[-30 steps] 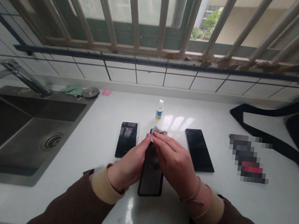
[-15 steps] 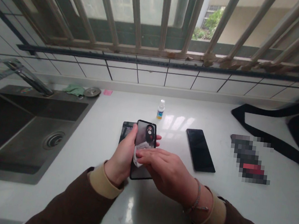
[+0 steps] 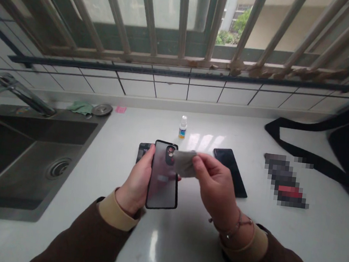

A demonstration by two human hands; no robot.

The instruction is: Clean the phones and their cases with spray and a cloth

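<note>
My left hand (image 3: 134, 181) grips a phone case (image 3: 163, 192) by its left edge, fingers behind it. The case is translucent grey with a black rim, and skin tones show through its camera cutouts. My right hand (image 3: 215, 182) pinches a small folded white wipe (image 3: 185, 164) between thumb and fingers. The wipe hangs over the right edge of the case near the camera cutouts; whether it touches cannot be told. A phone with a lit clock (image 3: 143, 149) lies on the counter, partly hidden behind my left hand. Another black phone (image 3: 234, 173) lies right, partly behind my right hand.
A small white bottle (image 3: 182, 128) stands upright at the back of the white counter (image 3: 86, 238). Left are a sink (image 3: 34, 148), a faucet (image 3: 24, 95), a green cloth (image 3: 81, 107) and a metal drain cover (image 3: 102, 109). A black strap (image 3: 301, 147) and a pixelated object (image 3: 286, 181) lie right.
My right hand has lifted the wipe off the middle of the case and moved up and right, turning so the wipe shows. My left hand still grips the case.
</note>
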